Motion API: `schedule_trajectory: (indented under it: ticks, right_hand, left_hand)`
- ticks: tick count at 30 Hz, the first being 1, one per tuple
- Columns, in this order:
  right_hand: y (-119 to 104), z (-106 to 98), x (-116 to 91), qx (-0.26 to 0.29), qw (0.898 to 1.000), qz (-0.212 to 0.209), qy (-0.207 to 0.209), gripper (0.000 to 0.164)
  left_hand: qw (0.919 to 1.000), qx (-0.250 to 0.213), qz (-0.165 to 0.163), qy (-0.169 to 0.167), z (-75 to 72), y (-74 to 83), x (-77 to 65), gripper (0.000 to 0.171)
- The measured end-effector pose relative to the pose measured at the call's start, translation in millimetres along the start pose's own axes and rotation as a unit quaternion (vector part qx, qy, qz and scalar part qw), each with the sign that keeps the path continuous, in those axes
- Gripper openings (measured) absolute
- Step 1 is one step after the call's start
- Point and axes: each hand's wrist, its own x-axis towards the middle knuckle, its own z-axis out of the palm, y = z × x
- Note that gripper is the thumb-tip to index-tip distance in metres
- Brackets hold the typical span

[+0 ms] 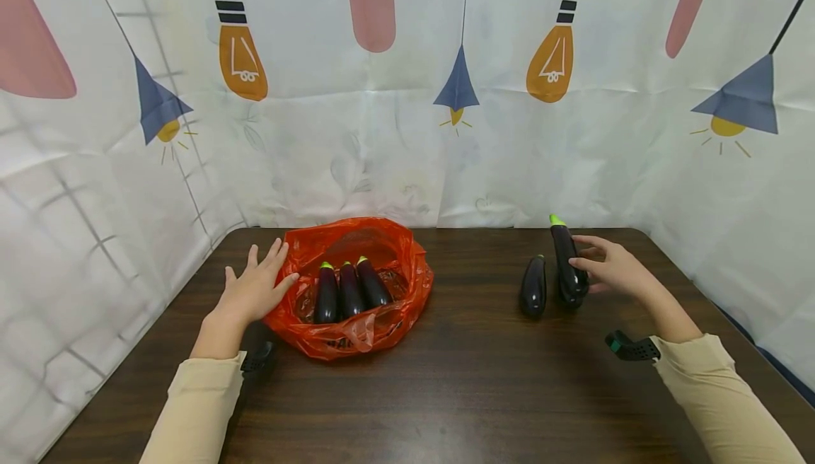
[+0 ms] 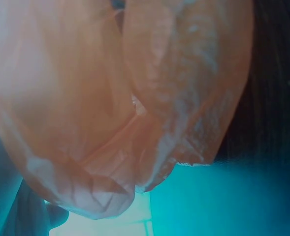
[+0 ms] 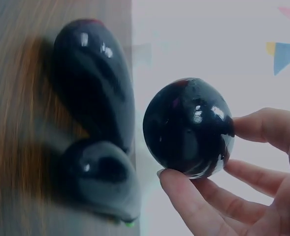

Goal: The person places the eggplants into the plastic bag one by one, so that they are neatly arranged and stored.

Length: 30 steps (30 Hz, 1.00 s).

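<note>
A red plastic bag [image 1: 407,322] stands with its mouth wide, and three dark eggplants [image 1: 351,293] with green tips lie inside it. My left hand [image 1: 251,294] is at the bag's left rim, fingers spread and straight. In the left wrist view the bag's crinkled film [image 2: 184,98] fills most of the picture. My right hand [image 1: 614,269] pinches a long eggplant [image 1: 563,248] between thumb and fingers, its green end up. Beside it a shorter eggplant [image 1: 533,287] lies on the table. The right wrist view shows two lying eggplants [image 3: 93,78] next to the held one [image 3: 189,128].
The dark wooden table [image 1: 446,407] carries everything. A white curtain [image 1: 407,160] printed with lamps hangs right behind its far edge and along both sides. Between the bag and the right-hand eggplants lies a stretch of bare tabletop.
</note>
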Motion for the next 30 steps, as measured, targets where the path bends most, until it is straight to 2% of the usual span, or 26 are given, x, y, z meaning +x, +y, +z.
schedule_trajectory:
  ticks: [9, 16, 30]
  right_hand:
    - [-20, 11, 2, 0.021, 1.000, -0.013, -0.007, 0.072]
    - [-29, 18, 6, 0.012, 0.999, -0.036, -0.011, 0.070]
    - [-52, 38, 14, 0.029, 0.997, -0.063, -0.027, 0.069]
  left_hand:
    - [1.0000, 0.004, -0.001, -0.003, 1.1, -0.9, 0.7, 0.080]
    - [1.0000, 0.001, 0.001, -0.002, 0.9, -1.1, 0.8, 0.080]
    - [1.0000, 0.001, 0.000, 0.001, -0.2, -1.0, 0.2, 0.080]
